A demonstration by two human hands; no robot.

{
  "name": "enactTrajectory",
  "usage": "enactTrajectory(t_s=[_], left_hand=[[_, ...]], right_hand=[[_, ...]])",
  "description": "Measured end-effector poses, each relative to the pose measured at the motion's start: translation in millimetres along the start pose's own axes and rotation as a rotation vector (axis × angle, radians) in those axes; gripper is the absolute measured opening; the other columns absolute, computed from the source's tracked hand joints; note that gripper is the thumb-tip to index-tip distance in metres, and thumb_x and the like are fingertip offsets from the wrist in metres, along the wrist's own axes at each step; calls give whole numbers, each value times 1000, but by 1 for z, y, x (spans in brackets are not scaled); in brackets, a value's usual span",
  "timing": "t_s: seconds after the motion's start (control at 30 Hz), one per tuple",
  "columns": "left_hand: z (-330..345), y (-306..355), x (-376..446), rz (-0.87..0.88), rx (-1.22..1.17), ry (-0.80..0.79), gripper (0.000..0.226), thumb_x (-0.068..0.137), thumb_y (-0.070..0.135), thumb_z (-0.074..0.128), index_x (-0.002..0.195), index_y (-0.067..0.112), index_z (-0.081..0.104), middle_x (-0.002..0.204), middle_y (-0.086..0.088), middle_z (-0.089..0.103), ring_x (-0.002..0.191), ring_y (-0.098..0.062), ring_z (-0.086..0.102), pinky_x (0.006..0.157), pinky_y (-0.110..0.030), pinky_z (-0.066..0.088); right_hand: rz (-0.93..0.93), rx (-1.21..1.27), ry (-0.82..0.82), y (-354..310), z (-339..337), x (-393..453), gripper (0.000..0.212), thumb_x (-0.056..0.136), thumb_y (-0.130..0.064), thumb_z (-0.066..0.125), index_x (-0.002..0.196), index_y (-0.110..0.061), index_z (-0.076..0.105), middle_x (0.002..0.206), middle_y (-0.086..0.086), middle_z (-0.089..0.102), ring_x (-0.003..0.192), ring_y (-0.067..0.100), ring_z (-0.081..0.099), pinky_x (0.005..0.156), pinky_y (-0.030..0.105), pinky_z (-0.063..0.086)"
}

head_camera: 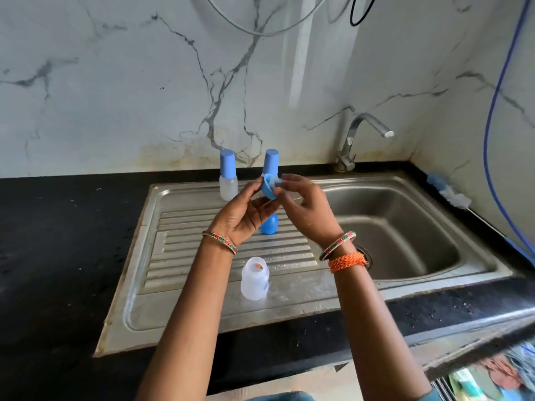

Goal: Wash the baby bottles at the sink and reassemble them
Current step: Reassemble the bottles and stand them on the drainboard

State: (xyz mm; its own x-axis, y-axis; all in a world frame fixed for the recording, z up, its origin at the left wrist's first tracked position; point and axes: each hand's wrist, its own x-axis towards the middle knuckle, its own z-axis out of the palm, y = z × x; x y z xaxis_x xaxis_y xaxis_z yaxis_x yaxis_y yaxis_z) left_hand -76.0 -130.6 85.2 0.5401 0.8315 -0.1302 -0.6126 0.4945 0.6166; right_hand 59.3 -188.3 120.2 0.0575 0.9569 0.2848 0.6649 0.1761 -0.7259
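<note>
Both hands are working above the drainboard: the left hand is gripping a blue collar ring while the right hand fingers are pinching the clear nipple at it. Two capped bottles are standing finished; one open bottle and a loose blue cap are waiting.

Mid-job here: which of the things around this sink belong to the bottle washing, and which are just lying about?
Part of the job:
- blue collar ring, in the grip of left hand and right hand
- open bottle on the drainboard
- blue cap
- two capped bottles
- tap
- bottle brush

Lying about:
- blue hose
- overhead cables
</note>
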Motion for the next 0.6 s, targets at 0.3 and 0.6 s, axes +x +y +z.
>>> enactTrajectory(t_s=[0.3, 0.6], left_hand=[[-8, -4, -5, -16, -34, -68, 28, 88, 24, 54, 95, 8, 76, 91, -12, 72, 69, -10, 67, 66, -22, 58], [-13, 1, -13, 66, -28, -179, 53, 44, 16, 94, 91, 2, 74, 97, -16, 72, 90, -22, 70, 73, -29, 59]], right_hand=[[-22, -151, -86, -6, 1, -12, 47, 88, -40, 61, 131, -22, 53, 135, 4, 48, 131, 23, 30, 105, 46, 34], [-85, -598, -5, -28, 16, -14, 40, 91, -46, 48, 130, -37, 48, 152, 5, 25, 141, 30, 12, 107, 55, 20]])
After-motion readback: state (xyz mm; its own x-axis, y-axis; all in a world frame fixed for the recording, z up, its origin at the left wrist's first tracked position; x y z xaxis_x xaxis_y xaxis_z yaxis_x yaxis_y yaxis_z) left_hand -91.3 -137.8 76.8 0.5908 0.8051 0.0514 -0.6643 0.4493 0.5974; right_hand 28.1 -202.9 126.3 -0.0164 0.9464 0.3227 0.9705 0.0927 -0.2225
